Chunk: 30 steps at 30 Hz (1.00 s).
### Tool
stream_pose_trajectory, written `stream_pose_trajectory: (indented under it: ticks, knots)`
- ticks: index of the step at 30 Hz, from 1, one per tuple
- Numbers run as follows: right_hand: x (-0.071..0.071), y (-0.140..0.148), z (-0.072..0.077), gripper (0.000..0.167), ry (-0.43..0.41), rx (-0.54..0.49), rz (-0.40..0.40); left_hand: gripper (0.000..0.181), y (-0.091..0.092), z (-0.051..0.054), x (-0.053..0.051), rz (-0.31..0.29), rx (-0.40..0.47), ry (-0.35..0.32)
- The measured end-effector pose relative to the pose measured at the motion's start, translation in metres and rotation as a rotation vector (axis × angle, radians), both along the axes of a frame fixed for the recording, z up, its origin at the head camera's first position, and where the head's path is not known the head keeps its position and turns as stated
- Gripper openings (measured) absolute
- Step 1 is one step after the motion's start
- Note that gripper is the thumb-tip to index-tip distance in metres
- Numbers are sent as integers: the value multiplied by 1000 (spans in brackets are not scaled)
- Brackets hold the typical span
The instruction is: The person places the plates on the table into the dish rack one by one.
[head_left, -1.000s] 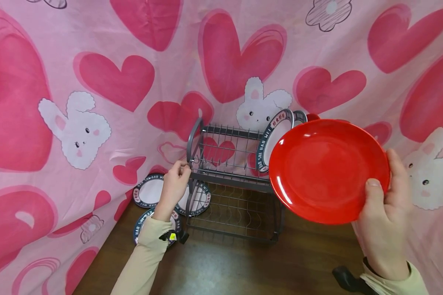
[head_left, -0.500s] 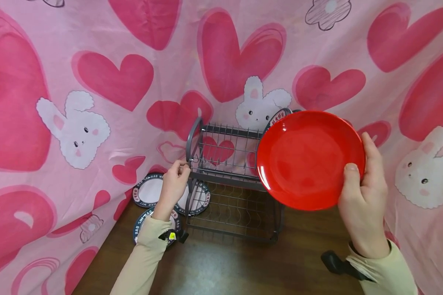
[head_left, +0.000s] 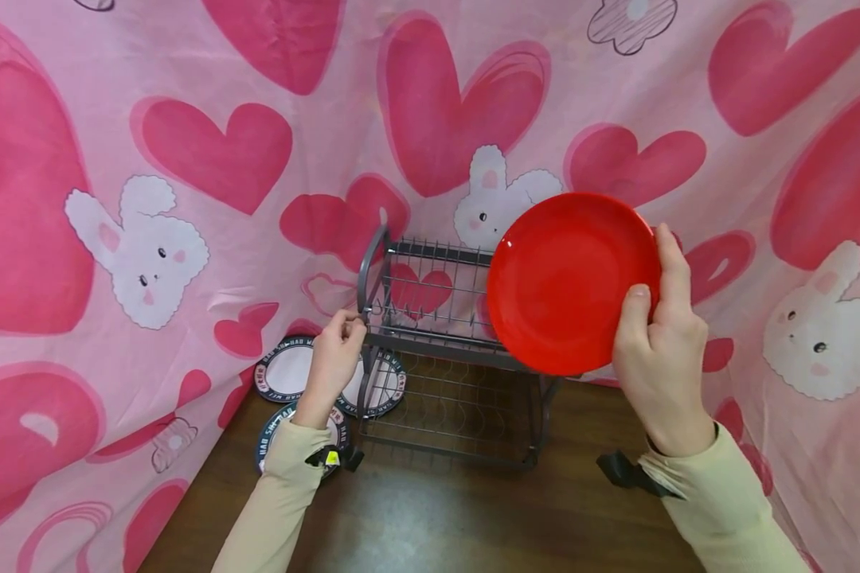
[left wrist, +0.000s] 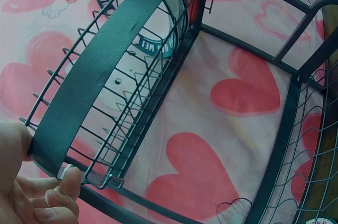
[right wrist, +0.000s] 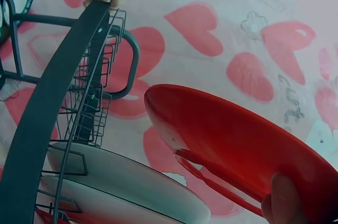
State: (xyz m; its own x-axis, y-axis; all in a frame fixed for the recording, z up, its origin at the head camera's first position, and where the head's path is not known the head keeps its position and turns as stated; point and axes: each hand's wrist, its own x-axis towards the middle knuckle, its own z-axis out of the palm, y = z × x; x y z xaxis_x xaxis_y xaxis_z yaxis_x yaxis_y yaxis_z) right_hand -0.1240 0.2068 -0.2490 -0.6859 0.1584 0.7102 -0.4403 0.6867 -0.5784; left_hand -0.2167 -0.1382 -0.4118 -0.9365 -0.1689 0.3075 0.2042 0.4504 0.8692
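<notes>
Head view: the right hand (head_left: 662,350) is pinching the red plate (head_left: 573,282) by its edge, before the dish rack (head_left: 437,348). Left wrist view: the left hand (left wrist: 36,188) is gripping the rack's end. Right wrist view: the red plate is hanging tilted, apart from pale plates (right wrist: 132,182) in the rack.

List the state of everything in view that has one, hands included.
Dish rack: upright
Red plate: tilted, held apart from the rack
Left hand: gripping the rack's left end
Right hand: gripping the red plate's edge
Upper-tier plates: standing on edge
Three loose plates: lying flat
Cloth: hanging, creased
</notes>
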Motion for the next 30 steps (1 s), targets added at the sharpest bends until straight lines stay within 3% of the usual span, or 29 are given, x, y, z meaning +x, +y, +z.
stream_pose_trajectory:
  ticks: [16,30]
  knots:
    - [-38,-17,3,62,39,133,-7,30,0,-1,0,-5,3,8]
    - [-65,-35,7,65,-41,157,-5,30,0,0,0,1,0,8]
